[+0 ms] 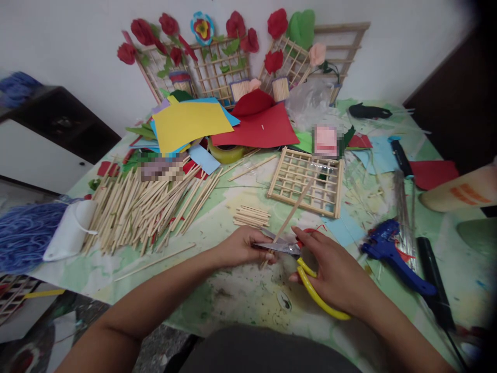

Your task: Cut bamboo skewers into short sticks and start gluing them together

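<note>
A thin stick (297, 205) is pinched in the left hand (245, 245), seemingly to be kept still between the parted blades (285, 248) of the scissors (305, 268), which are gripped by the right hand (334, 267). Orange marks (468, 192), maybe letters, are seen on the cup (442, 199), too blurry to be read.

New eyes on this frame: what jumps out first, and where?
Probably the red flowers along the back wall, with a bright yellow sheet below. Then, front and centre, the right hand holds yellow-handled scissors at a thin stick in the left hand. Loose sticks pile up at left.
</note>
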A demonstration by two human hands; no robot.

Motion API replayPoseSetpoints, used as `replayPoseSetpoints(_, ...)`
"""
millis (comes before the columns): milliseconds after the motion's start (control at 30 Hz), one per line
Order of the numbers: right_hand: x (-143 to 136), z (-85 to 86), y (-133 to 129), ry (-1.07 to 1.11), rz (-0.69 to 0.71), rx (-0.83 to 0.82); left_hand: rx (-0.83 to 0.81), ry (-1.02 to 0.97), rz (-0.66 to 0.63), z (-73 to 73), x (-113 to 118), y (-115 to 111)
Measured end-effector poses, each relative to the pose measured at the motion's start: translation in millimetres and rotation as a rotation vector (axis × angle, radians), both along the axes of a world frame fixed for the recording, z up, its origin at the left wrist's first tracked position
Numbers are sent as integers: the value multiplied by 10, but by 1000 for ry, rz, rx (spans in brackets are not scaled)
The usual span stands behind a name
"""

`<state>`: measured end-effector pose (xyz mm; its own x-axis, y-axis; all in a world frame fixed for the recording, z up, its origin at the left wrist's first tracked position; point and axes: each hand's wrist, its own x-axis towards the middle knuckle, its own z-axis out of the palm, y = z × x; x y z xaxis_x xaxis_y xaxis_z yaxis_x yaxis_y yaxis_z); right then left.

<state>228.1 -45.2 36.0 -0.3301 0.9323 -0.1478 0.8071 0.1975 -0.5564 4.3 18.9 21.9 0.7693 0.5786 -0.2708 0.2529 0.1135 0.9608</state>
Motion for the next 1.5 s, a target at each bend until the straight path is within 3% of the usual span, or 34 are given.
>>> replayPoseSetpoints(333,-36,-50,12,-10,37,36,-22,-4,18,-4,-9,3)
replayPoseSetpoints(467,-55,-87,12,-9,-12,54,-30,-40,83,-48,-2,7)
replayPoseSetpoints(800,-178,-119,40,-124,-151,67,302,6,389,-133,75,-18)
replayPoseSetpoints(1500,-143,-101,30,-76,-106,96,496,68,222,-74,58,-27)
